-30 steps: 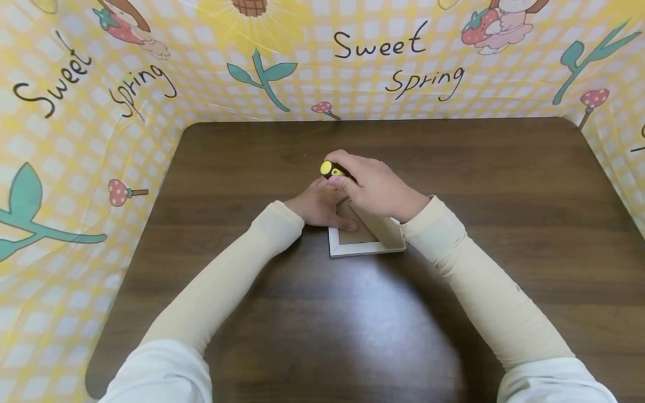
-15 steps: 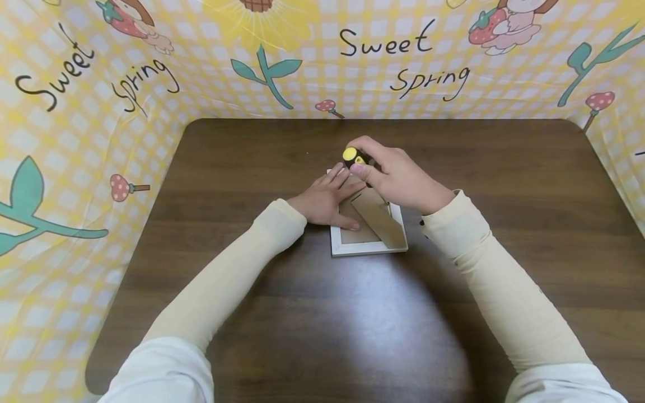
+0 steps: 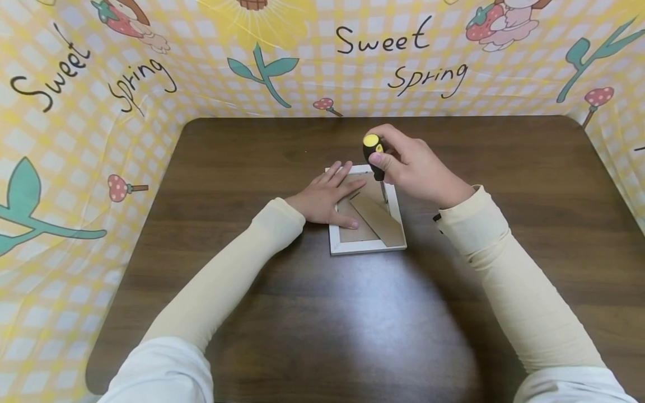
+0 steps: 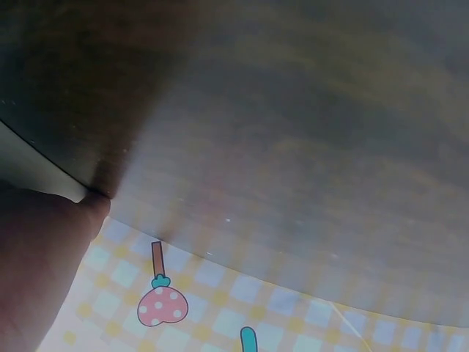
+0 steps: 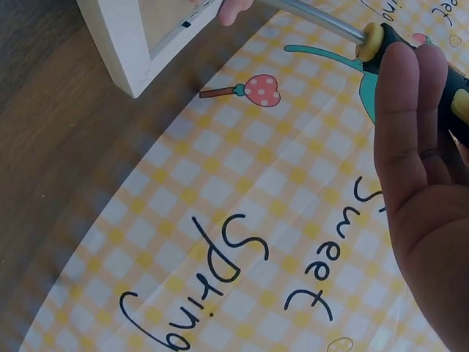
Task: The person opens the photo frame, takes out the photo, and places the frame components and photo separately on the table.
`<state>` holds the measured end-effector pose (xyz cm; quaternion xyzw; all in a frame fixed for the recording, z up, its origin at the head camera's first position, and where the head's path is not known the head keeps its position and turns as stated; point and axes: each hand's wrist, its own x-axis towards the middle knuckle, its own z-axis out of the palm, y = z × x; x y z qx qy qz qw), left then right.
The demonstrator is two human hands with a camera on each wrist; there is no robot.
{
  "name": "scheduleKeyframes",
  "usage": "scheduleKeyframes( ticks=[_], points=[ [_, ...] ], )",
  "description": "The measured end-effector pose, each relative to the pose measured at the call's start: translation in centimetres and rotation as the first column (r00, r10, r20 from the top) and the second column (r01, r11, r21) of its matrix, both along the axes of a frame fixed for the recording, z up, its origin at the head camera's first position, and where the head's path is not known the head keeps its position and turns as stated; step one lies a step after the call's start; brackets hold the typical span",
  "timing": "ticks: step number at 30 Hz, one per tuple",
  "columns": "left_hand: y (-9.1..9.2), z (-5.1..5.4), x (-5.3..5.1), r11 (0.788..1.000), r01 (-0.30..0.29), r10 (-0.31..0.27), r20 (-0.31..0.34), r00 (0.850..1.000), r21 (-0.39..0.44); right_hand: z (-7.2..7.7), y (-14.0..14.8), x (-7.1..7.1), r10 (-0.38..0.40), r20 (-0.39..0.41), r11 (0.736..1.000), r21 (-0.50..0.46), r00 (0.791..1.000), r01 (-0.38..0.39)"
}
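Note:
A white picture frame (image 3: 367, 245) lies back side up on the table, its brown backing carrying a slanted brown stand flap (image 3: 380, 223). My left hand (image 3: 325, 198) rests spread over the frame's left side, fingers straight. My right hand (image 3: 420, 168) grips the black and yellow handle of a screwdriver (image 3: 373, 154), whose metal shaft slopes down to the frame's right side. In the right wrist view the right hand (image 5: 429, 176) holds the screwdriver (image 5: 374, 40), and a corner of the frame (image 5: 121, 55) shows; the shaft's tip is out of view there.
The dark wooden table (image 3: 252, 162) has rounded corners. Behind it and along its sides hangs a yellow checked cloth (image 3: 201, 67) with flowers and lettering. A small dark object (image 3: 438, 223) shows at the right cuff.
The right hand and screwdriver have moved right and away from the left hand, from the frame's upper left to its right side. The left hand stays spread on the frame.

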<state>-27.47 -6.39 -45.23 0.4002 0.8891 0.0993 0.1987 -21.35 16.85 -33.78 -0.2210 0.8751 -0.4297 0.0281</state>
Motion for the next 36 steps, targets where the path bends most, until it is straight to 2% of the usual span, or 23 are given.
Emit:
scheduleKeyframes(
  ticks=[7,15,27,32,36],
  points=[
    [0.1,-0.1,0.0,1.000,-0.006,0.006,-0.005,1.000,-0.006,0.0,0.7,0.0,-0.024,-0.028,1.000,0.003,0.999,0.024],
    [0.1,-0.3,-0.1,1.000,-0.011,0.011,-0.002,1.000,-0.002,0.0,1.5,-0.1,-0.056,0.003,0.998,-0.007,0.998,0.056],
    [0.2,0.1,0.0,1.000,-0.014,0.014,-0.005,1.000,0.000,0.1,2.8,-0.1,-0.097,0.013,0.993,-0.062,0.995,0.097],
    [0.1,0.1,0.0,1.000,-0.018,0.018,0.004,1.000,0.002,0.2,2.5,0.0,-0.088,0.015,0.995,-0.042,0.996,0.088],
    [0.1,0.0,0.0,1.000,-0.017,0.017,0.007,1.000,0.009,0.5,2.2,0.6,-0.062,-0.002,0.998,-0.018,0.998,0.062]
  ],
)
